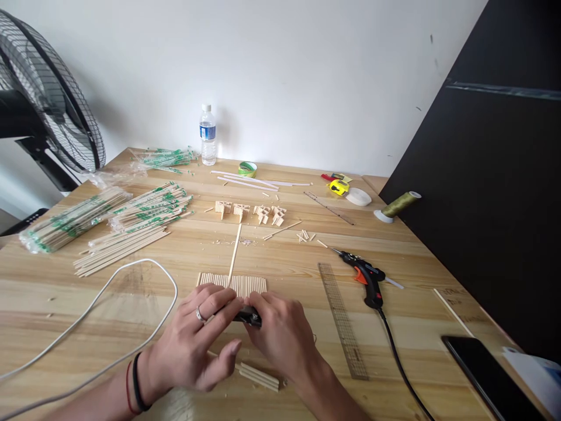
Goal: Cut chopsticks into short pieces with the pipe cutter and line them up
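Observation:
My right hand (280,327) is closed around a small black tool (249,316), mostly covered by the fingers, so its kind is hidden. Close beside it, my left hand (199,327) has its fingers stretched forward with tips near the tool, and its thumb stands apart. Just beyond the fingertips lies a flat row of short wooden sticks (252,285) set side by side. One longer wooden stick (235,251) runs away from the left fingers across that row. Several cut sticks (258,377) lie on the table below the hands.
Small stick assemblies (242,209) stand farther back. To the right are a clear ruler (344,321), a glue gun (366,278) with its cord, a phone (493,377) and a tape measure (339,187). Bundled sticks (79,219), a white cable (173,286) and a fan (48,93) are left.

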Demonstrator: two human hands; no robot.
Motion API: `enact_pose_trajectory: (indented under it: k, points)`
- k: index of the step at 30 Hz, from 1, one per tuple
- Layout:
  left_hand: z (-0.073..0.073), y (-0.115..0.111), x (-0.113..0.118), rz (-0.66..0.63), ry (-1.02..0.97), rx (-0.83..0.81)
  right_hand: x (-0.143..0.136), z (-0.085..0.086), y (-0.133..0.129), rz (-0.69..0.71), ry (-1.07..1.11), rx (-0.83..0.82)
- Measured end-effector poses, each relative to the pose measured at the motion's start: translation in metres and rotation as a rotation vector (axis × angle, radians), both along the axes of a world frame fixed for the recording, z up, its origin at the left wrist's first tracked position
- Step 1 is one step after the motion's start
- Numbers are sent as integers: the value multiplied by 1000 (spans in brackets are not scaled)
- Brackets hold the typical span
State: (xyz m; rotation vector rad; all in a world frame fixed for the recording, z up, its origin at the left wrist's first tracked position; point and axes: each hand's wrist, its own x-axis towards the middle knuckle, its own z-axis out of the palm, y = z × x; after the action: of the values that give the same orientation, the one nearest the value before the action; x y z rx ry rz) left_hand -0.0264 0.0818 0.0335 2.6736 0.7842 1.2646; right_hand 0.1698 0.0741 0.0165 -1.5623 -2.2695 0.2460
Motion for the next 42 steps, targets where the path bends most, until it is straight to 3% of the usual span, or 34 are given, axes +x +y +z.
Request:
enact_pose_trajectory:
  k: [14, 20, 25, 28, 31, 33, 37, 42]
  points:
    - [-2, -7, -6, -95, -11, -174, 35, 14, 14, 247, -9, -115]
    - [5, -6, -9, -30, -97, -229, 47, 25, 19, 273, 440, -284]
    - [7, -13, 2, -253, -63, -260, 38, 24, 19, 113, 882, -508]
    - [3, -18, 9, -354, 16, -328, 31, 19, 17, 111, 969, -596]
    - [3, -19, 9, -391, 67, -346, 31, 14, 17, 99, 997, -581]
    - [5, -16, 6, -311, 72, -300, 37, 12, 19, 35, 1024, -512]
    - [6, -4, -1, -20, 161, -284, 55, 7, 27, -137, 1116, -357]
    - [-7, 5, -4, -30, 443, -422, 62, 4, 30, -187, 1145, -357]
